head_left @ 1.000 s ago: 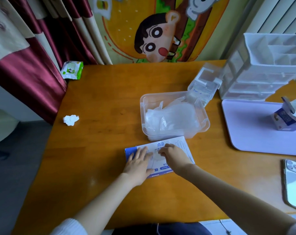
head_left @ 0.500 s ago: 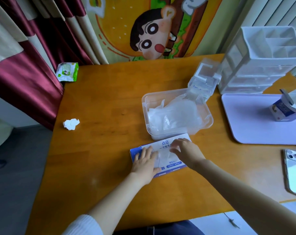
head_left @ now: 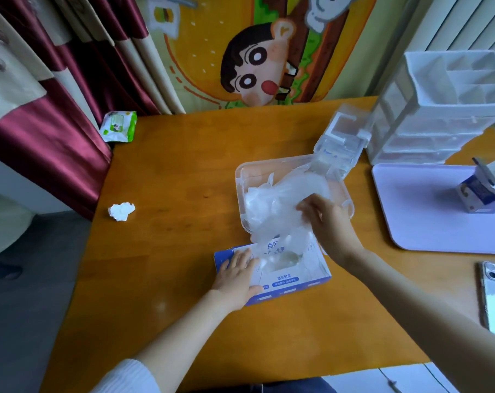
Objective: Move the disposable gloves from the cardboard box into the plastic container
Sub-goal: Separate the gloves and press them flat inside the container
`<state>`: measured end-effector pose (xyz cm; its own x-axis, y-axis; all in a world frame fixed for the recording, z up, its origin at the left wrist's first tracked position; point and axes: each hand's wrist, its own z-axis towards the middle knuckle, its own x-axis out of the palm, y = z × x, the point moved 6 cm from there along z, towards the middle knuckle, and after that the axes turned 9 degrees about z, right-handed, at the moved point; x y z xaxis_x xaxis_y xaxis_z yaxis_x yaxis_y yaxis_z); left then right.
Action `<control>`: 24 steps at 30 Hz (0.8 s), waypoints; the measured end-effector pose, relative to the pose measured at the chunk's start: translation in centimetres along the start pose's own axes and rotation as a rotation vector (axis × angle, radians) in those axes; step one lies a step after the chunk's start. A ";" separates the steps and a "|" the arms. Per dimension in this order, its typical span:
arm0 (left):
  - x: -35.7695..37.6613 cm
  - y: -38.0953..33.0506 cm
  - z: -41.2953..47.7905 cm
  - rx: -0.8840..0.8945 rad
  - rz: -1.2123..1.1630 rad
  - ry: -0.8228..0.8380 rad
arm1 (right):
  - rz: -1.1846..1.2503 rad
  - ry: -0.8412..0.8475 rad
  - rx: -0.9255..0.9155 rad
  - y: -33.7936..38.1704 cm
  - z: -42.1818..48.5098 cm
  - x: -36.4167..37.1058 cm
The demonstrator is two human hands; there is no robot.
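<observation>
Container (head_left: pixel 238 191) just beyond grip: glove pile already in, looks fairly full.
Box (head_left: pixel 291 279) under grip, more film in slot, so not empty.
Gloves (head_left: pixel 280 231): bunch trails from slot to container rim.
Right hand (head_left: pixel 333 222) pinches bunch.
Left hand (head_left: pixel 237 276) flat on box, fingers straight.
Judged mid-task.

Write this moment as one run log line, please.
left hand presses cardboard box | right hand grips disposable gloves at plastic container near edge | gloves not released

From the left hand (head_left: pixel 236 279) the arm is bare up to a white, finely ribbed sleeve (head_left: pixel 124 375) near the elbow, the arm behind the right hand (head_left: pixel 330 222) is bare to the frame edge, and a dark blue garment (head_left: pixel 269 387) shows lowest.
</observation>
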<state>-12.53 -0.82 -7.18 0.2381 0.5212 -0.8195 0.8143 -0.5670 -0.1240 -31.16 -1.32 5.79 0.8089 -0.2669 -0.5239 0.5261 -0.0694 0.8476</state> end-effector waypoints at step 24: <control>-13.1 -3.4 -2.9 -0.030 -0.524 -0.604 | 0.001 0.672 0.108 -0.2 1.1 0.0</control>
<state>-16.84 -3.85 5.61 -0.5004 0.2744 -0.8211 0.7566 -0.3225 -0.5689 -31.55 -2.37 5.76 0.8152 0.3856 -0.4322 0.5243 -0.1741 0.8335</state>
